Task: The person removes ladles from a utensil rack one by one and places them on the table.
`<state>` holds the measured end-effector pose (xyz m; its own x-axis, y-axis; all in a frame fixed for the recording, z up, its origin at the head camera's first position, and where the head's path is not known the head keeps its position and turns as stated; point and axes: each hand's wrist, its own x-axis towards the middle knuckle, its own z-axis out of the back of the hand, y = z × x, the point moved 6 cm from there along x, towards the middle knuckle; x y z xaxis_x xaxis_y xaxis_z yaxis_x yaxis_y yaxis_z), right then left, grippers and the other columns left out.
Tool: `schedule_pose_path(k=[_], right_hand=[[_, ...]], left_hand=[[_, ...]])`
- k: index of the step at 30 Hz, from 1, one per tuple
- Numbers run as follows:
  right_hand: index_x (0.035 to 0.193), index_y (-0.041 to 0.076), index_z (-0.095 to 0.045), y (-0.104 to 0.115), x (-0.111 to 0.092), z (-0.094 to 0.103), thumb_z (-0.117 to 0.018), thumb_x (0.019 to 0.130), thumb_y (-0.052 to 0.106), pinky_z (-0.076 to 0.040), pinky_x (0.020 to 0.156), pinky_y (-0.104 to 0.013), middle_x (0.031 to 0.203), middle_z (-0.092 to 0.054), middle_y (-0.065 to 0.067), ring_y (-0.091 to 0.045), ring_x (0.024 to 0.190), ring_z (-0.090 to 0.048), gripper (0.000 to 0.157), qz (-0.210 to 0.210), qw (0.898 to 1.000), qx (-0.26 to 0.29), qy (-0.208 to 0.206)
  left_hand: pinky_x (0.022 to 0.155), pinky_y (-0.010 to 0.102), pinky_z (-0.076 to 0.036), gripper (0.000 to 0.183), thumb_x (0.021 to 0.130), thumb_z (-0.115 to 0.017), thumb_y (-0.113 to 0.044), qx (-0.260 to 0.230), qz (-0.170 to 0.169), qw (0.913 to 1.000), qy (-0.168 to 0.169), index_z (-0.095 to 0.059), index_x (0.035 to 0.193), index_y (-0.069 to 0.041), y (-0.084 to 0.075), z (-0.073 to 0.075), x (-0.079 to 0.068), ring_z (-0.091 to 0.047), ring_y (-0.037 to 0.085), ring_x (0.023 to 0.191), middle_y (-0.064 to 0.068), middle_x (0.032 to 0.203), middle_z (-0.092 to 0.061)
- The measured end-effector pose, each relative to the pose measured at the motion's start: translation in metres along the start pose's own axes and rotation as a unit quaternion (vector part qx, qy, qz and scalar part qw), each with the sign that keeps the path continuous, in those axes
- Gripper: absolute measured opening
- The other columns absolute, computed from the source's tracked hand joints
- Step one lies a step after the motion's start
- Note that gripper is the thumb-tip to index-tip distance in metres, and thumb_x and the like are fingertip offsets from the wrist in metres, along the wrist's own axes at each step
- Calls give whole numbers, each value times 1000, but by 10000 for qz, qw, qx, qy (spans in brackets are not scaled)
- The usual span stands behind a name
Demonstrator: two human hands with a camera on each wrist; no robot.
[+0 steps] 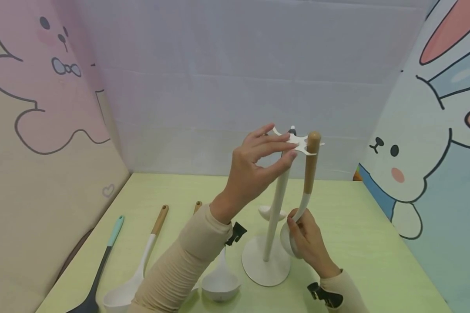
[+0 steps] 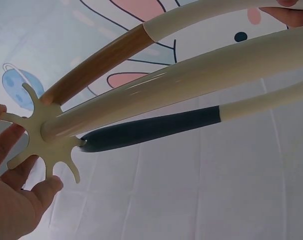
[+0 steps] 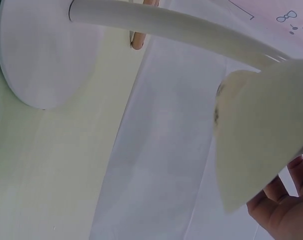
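A white utensil stand (image 1: 276, 204) stands upright on the table, with a ring of hooks (image 1: 299, 142) at its top. My left hand (image 1: 252, 167) holds that hook ring from the left, thumb and fingers at its prongs. My right hand (image 1: 312, 243) grips a white ladle with a wooden handle (image 1: 310, 176) low down, by the neck and bowl. The handle's top end is at a hook on the right side; whether it is fastened there I cannot tell. In the left wrist view, a utensil with a dark handle (image 2: 156, 129) hangs from another hook.
On the table's left lie a turner with a teal handle (image 1: 115, 230) and a white utensil with a wooden handle (image 1: 160, 220). A white ladle (image 1: 221, 282) lies left of the stand's round base (image 1: 266, 274). Another wooden handle (image 1: 197, 206) shows behind my left sleeve.
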<state>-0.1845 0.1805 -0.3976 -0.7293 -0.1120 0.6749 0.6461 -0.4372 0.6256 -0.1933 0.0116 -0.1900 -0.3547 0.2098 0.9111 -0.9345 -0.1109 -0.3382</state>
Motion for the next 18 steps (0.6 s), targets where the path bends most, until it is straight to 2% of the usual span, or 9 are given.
schedule_pose_path(k=[6, 13, 18], right_hand=[[103, 3, -59, 0, 1, 2, -54, 92, -12, -45, 77, -25, 98, -55, -1, -8, 93, -50, 19, -77, 10000, 24, -42], [103, 7, -61, -4, -2, 8, -57, 93, -6, -41, 77, -28, 96, -56, 2, -8, 92, -47, 17, -337, 9991, -174, -174], [102, 8, -61, -5, -5, 13, -57, 93, -6, -38, 78, -27, 95, -57, 2, -8, 92, -47, 18, -366, 9986, -287, -247]], left_hand=[[112, 34, -36, 13, 86, -74, -3, -97, 6, 10000, 24, -77, 97, 3, 1, 2, 0, -52, 25, 131, 17, 106, -73], [111, 36, -38, 13, 85, -74, 0, -237, -58, 9997, 93, -77, 96, 5, 5, 4, 0, -51, 27, 132, 19, 108, -72], [110, 36, -39, 12, 84, -74, 1, -319, -35, 9994, 99, -77, 95, 6, 8, 6, -1, -52, 28, 131, 21, 108, -72]])
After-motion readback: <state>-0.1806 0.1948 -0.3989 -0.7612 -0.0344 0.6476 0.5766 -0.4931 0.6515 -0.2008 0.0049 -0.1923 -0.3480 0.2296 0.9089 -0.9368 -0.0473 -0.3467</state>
